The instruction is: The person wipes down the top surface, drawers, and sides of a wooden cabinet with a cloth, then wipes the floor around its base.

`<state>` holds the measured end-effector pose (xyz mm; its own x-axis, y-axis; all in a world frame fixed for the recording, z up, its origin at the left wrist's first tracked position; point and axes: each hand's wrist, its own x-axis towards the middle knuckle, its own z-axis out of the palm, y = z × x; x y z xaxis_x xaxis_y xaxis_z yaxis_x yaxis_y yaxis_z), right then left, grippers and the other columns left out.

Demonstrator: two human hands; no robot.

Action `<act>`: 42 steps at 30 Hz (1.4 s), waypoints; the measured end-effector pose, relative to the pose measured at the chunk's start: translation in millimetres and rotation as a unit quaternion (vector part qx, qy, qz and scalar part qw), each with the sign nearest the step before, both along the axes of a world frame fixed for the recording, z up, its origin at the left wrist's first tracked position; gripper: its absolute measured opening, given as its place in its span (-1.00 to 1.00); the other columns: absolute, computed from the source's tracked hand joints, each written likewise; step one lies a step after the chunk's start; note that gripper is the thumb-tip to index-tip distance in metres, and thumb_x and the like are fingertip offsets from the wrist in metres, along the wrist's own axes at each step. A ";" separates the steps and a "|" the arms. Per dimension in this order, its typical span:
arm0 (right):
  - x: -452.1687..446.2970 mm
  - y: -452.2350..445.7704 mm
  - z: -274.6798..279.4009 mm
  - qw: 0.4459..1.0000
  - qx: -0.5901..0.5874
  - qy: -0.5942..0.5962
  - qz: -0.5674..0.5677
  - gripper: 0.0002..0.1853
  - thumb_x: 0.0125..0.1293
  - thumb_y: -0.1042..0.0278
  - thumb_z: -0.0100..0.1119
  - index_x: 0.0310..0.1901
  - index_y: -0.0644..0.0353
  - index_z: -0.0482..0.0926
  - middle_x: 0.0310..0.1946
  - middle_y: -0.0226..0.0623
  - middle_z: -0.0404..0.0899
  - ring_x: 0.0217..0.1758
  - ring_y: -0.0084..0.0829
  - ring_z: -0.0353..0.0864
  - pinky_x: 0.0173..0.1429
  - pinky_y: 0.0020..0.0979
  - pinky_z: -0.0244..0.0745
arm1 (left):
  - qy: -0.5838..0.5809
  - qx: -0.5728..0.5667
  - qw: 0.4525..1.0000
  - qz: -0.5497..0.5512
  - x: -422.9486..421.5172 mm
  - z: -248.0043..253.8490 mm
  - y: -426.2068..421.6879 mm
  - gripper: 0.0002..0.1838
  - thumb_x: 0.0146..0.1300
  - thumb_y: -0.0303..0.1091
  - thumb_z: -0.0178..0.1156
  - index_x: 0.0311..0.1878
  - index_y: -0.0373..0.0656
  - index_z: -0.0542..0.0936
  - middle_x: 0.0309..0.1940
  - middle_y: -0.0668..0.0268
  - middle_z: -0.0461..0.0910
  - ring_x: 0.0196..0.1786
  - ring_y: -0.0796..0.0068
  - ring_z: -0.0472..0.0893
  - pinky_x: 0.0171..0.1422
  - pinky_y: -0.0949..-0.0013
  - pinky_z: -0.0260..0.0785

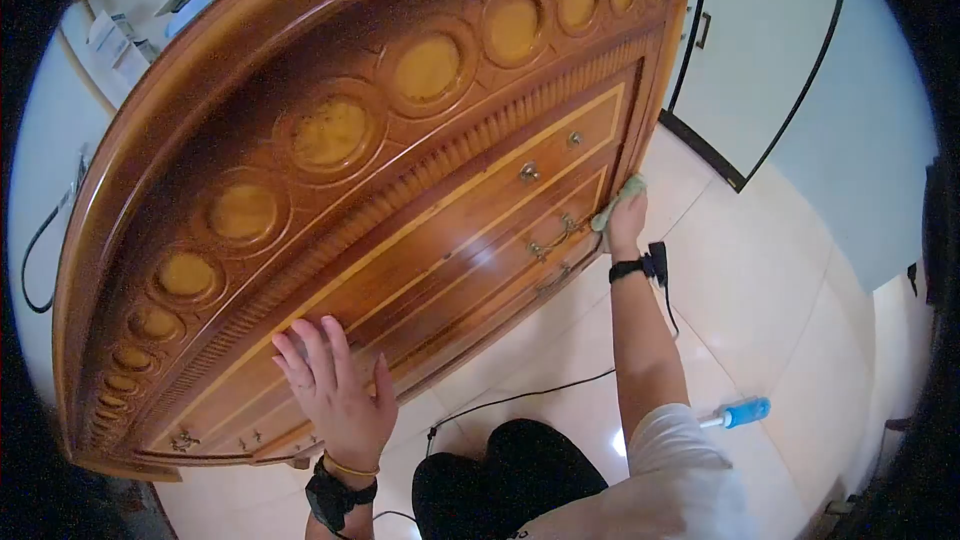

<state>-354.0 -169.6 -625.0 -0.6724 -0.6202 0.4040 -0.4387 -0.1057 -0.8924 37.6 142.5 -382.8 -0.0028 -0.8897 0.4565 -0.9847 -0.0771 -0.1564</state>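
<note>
The left hand (345,405) is spreading open and empty at the wooden dresser (385,185) just beyond it, while the right hand (627,225) is clasping a green cloth (612,208) against the edge beside it, wiping apparently being under way, nothing showing what is done or left.

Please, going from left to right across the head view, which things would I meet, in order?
Dark curved cable → left hand → right hand with the greenish cloth → blue-headed tool.
</note>
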 end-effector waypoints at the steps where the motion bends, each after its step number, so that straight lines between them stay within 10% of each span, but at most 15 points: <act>1: -0.8 3.4 -7.9 0.999 0.013 -0.030 0.023 -0.58 0.40 0.38 -0.04 0.22 0.33 0.54 0.09 0.18 0.60 0.19 0.21 0.56 0.33 0.01 0.41 | -0.004 0.002 1.000 0.003 -1.3 1.5 0.1 -0.08 0.39 0.02 0.26 0.63 -0.30 0.14 0.67 -0.20 -0.07 0.68 -0.47 -0.19 0.70 -0.38 -0.26; 17: 103.6 122.3 28.5 0.921 0.165 0.344 0.075 -0.77 0.15 0.35 0.26 -0.24 0.35 0.69 0.02 0.04 0.58 0.00 0.10 0.54 0.10 0.00 0.49 | 0.058 -0.016 0.998 -0.037 -5.1 11.2 3.5 -0.18 0.33 -0.17 0.31 0.60 -0.23 0.28 0.65 -0.11 0.08 0.70 -0.34 -0.12 0.68 -0.35 -0.20; 22: 210.9 209.8 27.9 0.861 0.215 0.402 0.225 -0.68 0.19 0.26 0.32 -0.15 0.38 0.66 0.11 0.03 0.50 0.05 0.02 0.51 0.09 -0.04 0.51 | 0.123 0.011 0.987 -0.102 6.6 13.1 13.2 -0.18 0.34 -0.16 0.36 0.61 -0.14 0.29 0.69 -0.13 -0.05 0.71 -0.35 -0.12 0.69 -0.34 -0.22; 25: 292.3 256.8 37.3 0.916 0.261 0.168 0.255 -0.58 0.26 0.20 0.31 -0.02 0.42 0.62 0.12 0.03 0.48 0.12 0.04 0.51 0.16 -0.07 0.52 | 0.237 0.012 0.961 -0.140 14.3 3.3 37.8 -0.34 0.34 -0.22 0.37 0.49 -0.11 0.48 0.68 -0.12 -0.01 0.71 -0.30 -0.06 0.69 -0.25 -0.14; 31: 376.1 340.9 30.7 0.803 0.152 0.356 0.453 -0.63 0.41 0.24 0.13 0.10 0.35 0.53 0.11 0.13 0.50 0.23 0.14 0.51 0.24 0.00 0.52 | 0.347 0.020 0.936 -0.055 36.0 -46.6 111.1 -0.51 0.37 -0.28 0.31 0.32 -0.24 0.61 0.56 -0.20 0.25 0.61 -0.24 0.22 0.63 -0.07 0.12; 38: 407.0 349.0 28.7 0.763 0.146 0.208 0.594 -0.55 0.41 0.17 0.14 0.20 0.31 0.55 0.24 0.20 0.50 0.32 0.12 0.48 0.30 0.01 0.49 | 0.654 -0.079 0.735 0.163 86.6 -212.3 177.7 -0.48 0.51 -0.13 0.16 0.42 -0.19 0.50 0.45 -0.04 0.42 0.48 0.03 0.39 0.47 0.10 0.36; 41: 410.0 369.6 36.5 0.657 0.245 0.013 0.713 -0.53 0.40 0.17 0.18 0.22 0.29 0.54 0.25 0.17 0.51 0.35 0.11 0.47 0.39 -0.08 0.40 | 0.930 -0.101 0.293 0.196 67.1 -143.4 162.6 -0.59 0.62 -0.06 -0.03 0.23 -0.13 0.60 0.21 0.15 0.60 0.22 0.23 0.60 0.24 0.21 0.53; 42: 404.0 385.8 40.6 0.610 0.272 -0.057 0.742 -0.52 0.40 0.15 0.19 0.24 0.27 0.54 0.28 0.15 0.49 0.38 0.09 0.45 0.44 -0.10 0.36 | 0.945 -0.125 0.275 0.129 69.5 -166.4 162.9 -0.61 0.62 -0.09 -0.03 0.21 -0.15 0.61 0.15 0.16 0.63 0.16 0.26 0.62 0.22 0.21 0.54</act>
<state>50.0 216.2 -584.4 0.7884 -0.6011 -0.1309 -0.1523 0.0156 -0.9882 107.2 305.4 -549.1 0.4972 -0.6891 -0.5272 0.7528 0.0406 0.6570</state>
